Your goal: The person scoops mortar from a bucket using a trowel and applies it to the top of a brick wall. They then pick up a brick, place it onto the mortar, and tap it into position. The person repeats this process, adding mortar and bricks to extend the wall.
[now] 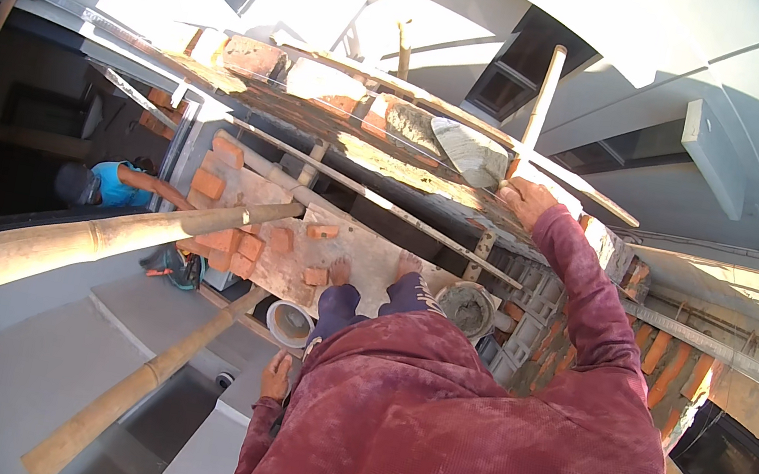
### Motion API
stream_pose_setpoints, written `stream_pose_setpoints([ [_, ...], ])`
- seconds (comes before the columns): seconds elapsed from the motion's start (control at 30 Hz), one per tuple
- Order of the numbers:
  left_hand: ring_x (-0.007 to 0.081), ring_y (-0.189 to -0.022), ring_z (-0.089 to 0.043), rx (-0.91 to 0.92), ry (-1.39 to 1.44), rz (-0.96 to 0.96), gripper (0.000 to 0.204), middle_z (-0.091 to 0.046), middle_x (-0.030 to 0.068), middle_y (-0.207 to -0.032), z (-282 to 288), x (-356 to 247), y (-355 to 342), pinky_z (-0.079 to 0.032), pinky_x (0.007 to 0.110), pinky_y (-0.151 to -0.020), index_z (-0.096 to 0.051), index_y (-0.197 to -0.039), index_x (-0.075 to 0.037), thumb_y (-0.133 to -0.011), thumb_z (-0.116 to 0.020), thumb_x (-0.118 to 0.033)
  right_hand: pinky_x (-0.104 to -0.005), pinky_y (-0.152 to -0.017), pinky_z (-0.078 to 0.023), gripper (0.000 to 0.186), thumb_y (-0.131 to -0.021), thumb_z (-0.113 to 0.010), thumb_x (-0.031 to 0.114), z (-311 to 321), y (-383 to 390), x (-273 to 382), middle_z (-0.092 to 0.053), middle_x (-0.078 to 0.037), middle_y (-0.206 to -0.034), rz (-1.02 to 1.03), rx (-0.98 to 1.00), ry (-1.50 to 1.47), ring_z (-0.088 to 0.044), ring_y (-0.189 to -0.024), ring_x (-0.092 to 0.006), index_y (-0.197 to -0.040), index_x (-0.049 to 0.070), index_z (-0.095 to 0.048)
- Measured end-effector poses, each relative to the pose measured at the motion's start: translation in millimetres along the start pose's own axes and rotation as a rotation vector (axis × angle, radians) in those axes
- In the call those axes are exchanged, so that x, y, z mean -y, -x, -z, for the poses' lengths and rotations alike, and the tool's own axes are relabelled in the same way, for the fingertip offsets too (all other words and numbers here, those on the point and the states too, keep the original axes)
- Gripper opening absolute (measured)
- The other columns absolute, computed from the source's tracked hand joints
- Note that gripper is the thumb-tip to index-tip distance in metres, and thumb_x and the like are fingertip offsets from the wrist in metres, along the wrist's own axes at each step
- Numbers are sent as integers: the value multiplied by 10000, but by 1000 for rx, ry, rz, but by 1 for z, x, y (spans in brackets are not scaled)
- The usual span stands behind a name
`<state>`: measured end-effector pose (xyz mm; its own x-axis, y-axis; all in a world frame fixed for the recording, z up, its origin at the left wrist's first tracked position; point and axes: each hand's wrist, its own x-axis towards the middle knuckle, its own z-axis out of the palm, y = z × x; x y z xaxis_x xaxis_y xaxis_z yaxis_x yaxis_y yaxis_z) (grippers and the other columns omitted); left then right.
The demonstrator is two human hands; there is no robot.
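The right hand [526,200] is closed, fingers curled at the near end of a trowel [470,155]; the grip itself is mostly hidden. The blade points out from the knuckles toward ten o'clock, coated in grey, over the top of a brick wall [407,126] that runs on from the hand in that direction. Just beyond the fingers, at twelve o'clock, a bamboo post [545,94] rises.

At seven o'clock from this hand, near the right thigh, stands a mortar bucket [465,310] with grey mix inside. At four, past the sleeve, is more brickwork [673,368].

The left hand [276,376] hangs low beside the body, well apart from the trowel; whether its fingers are pressed together cannot be told. Nearest to it, at twelve o'clock, is a white bucket [289,323].

Between the wall and the white bucket, bare feet [340,273] stand on a board [366,253]. Loose bricks [218,240] lie toward its left end, between eight and nine o'clock from the right hand. Farther out, near nine, a co-worker [111,185] in blue stretches an arm toward them.
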<state>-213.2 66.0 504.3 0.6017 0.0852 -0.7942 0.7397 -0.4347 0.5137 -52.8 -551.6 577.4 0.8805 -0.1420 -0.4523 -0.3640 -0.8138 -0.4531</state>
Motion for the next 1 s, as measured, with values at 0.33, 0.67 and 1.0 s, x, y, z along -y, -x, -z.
stream_pose_setpoints([
  [0.33,227,-1168,-571,8,-146,-117,486,-606,170,-1272,-14,-24,-4,-423,314,-991,-567,-1291,29,-940,-595,-306,-427,-834,-500,289,-958,-410,198,12,-35,8,-606,-194,-986,344,302,457,-627,-929,-369,-1055,5,-603],
  [0.67,191,-1096,-580,79,-186,-125,477,-627,133,-1222,-28,-37,-14,-445,296,-920,-569,-1308,-2,-945,-592,-312,-405,-832,-496,288,-780,-612,99,30,-62,10,-634,-193,-939,579,301,620,-620,-956,-363,-1038,-27,-593],
  [1.0,201,-1135,-572,61,-112,-145,450,-631,146,-1226,-26,-51,-20,-424,304,-963,-587,-1287,-1,-943,-591,-292,-414,-870,-490,283,-927,-503,215,35,9,-32,-631,-187,-1023,262,288,456,-613,-1004,-347,-1111,30,-613],
])
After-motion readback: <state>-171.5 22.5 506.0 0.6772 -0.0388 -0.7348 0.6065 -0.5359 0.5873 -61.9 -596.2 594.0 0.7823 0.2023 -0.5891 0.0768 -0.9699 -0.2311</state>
